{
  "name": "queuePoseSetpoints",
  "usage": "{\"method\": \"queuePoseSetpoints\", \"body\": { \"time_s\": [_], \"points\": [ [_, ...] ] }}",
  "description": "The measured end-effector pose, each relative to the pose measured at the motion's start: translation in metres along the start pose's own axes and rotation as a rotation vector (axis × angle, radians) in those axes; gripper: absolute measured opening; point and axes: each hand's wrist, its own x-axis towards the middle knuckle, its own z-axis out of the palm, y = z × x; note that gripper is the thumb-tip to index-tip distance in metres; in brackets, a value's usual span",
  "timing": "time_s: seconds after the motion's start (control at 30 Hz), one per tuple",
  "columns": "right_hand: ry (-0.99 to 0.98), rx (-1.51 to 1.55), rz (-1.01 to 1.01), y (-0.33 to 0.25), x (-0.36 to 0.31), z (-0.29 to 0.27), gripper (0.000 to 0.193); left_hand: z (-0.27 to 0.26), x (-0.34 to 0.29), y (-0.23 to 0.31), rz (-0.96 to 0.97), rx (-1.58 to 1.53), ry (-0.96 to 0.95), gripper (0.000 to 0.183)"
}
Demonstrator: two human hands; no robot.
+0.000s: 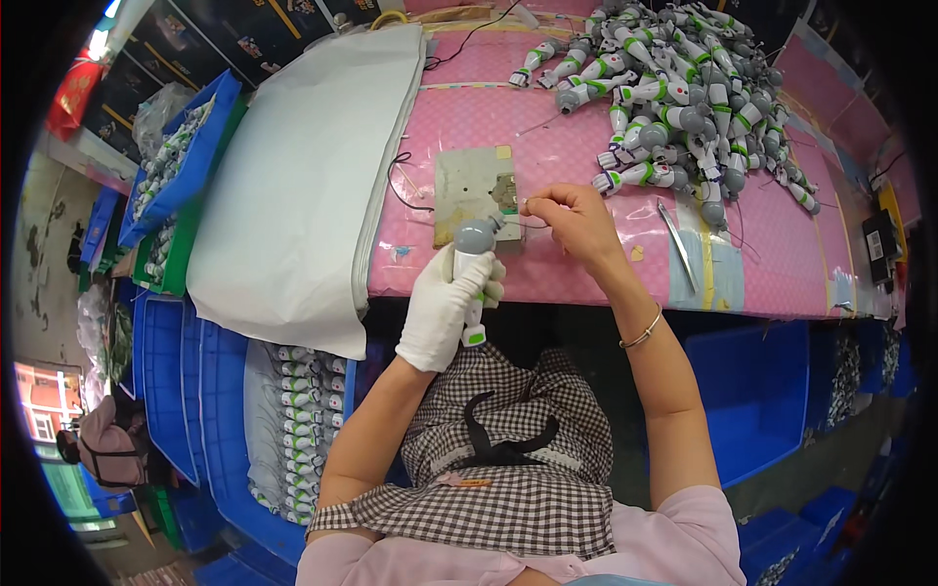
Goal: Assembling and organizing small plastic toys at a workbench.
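My left hand (435, 308), in a white glove, is closed round a white toy limb (473, 266) with a grey ball-shaped joint and green trim. The joint end points up and away from me, over the near part of a flat metal box (459, 181). To the right of it, my bare right hand (576, 223) has thumb and forefinger pinched together. Whatever sits between those fingertips is too small to make out. A thin wire (532, 227) runs from near the joint toward this hand; I cannot tell whether the fingers grip it.
A large heap of similar toy limbs (684, 93) covers the back right of the pink table (547, 146). Tweezers (676, 244) lie at the right near the front edge. White sheeting (293, 186) covers the left. Below, a blue crate (230, 420) holds rows of limbs.
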Motion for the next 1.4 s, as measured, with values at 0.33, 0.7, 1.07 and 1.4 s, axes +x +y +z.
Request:
{"method": "queuePoseSetpoints", "body": {
  "time_s": [0.33,0.7,1.07,1.4],
  "points": [
    [-0.441,-0.078,0.167,-0.004,0.041,-0.019,0.021,-0.007,0.017,0.011,-0.101,-0.320,-0.119,0.046],
    [-0.562,-0.098,0.167,0.000,0.054,-0.024,0.018,-0.011,0.022,0.002,-0.070,-0.402,-0.133,0.039],
    [-0.474,-0.049,0.202,-0.005,0.045,-0.021,0.022,-0.007,0.024,0.000,-0.033,-0.427,-0.122,0.035],
    [-0.042,-0.242,-0.031,-0.006,0.012,-0.041,0.021,-0.018,0.003,-0.004,-0.111,-0.556,-0.101,0.036]
  ]
}}
